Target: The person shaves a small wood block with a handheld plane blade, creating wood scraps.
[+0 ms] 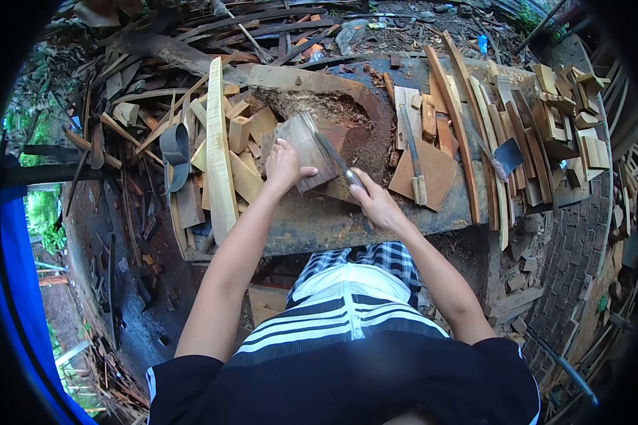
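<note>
At the middle of the bench, my left hand (283,166) grips a squarish wooden block (299,142) by its near left side, thumb stretched across its near end. My right hand (378,204) is wrapped round the handle of a knife with a long dark blade (331,151). The blade slants up and left and overlaps the block's right edge. Under and beyond the block lies a big hollowed slab of wood (319,79) with wood crumbs in it. A second long knife (409,134) with a pale handle rests just right of my right hand, partly over a brown board (432,173).
Offcuts and a long pale plank (220,156) crowd the left side, with a curved dark strip (175,152) beside them. Long strips (455,134), a broad-bladed tool (508,157) and stacked wooden pieces (592,152) stand on the right. Scrap wood (262,35) is heaped behind.
</note>
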### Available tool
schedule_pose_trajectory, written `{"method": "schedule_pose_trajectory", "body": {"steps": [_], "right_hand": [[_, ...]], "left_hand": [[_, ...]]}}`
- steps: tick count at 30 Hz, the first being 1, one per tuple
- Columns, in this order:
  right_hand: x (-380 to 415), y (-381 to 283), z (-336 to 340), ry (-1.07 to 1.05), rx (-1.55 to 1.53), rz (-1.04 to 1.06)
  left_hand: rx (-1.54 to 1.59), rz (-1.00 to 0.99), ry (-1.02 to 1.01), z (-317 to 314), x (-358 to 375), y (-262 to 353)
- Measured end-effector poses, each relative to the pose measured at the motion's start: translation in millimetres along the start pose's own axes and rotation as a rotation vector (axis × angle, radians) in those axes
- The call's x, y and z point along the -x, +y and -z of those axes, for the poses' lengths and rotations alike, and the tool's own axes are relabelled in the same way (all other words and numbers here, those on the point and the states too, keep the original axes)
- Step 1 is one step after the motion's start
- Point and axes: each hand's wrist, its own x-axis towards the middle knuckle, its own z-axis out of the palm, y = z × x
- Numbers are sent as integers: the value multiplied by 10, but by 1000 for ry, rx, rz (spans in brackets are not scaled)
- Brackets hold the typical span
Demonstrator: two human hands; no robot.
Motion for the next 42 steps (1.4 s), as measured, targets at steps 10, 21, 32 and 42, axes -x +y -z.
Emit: {"method": "schedule_pose_trajectory", "body": {"steps": [10, 21, 32, 42], "right_hand": [[17, -72, 12, -14, -25, 14], [-94, 95, -39, 10, -42, 117], [-226, -182, -62, 115, 275, 30], [-165, -79, -191, 248, 547, 155]], "left_hand": [[31, 22, 23, -64, 15, 17], [42, 59, 23, -60, 22, 33], [38, 65, 40, -76, -4, 27], [67, 72, 35, -73, 11, 34]]}}
